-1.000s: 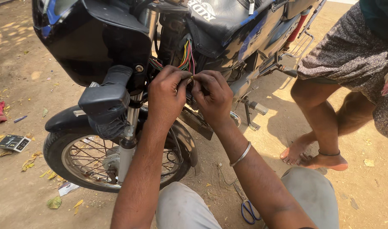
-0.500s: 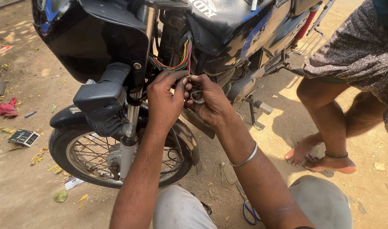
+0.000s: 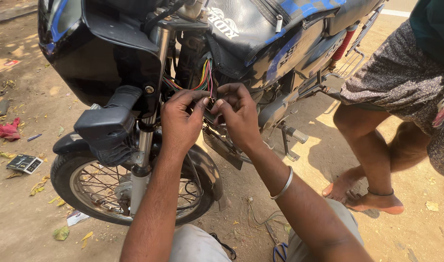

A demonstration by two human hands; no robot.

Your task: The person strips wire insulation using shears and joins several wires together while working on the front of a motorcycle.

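Observation:
A black and blue motorcycle (image 3: 134, 48) stands on dirt ground, its front wheel (image 3: 93, 187) near me. A bundle of coloured wires (image 3: 201, 77) hangs out behind the front fork (image 3: 146, 140). My left hand (image 3: 180, 121) and my right hand (image 3: 239, 114) meet just under the bundle, fingertips pinched together on the wire ends. A metal bangle (image 3: 282, 184) circles my right forearm. What the fingertips hold is too small to make out beyond the wires.
Another person's bare legs (image 3: 372, 160) stand at the right beside the footpeg (image 3: 294, 135). Blue-handled pliers (image 3: 279, 250) lie on the ground between my knees. A small dark box (image 3: 24, 164) and a red rag (image 3: 9, 130) lie at the left.
Both hands have shifted slightly, fingers uncurling from a closed cluster to a fingertip pinch on the wires. The camera has drifted, showing more of the motorcycle's side.

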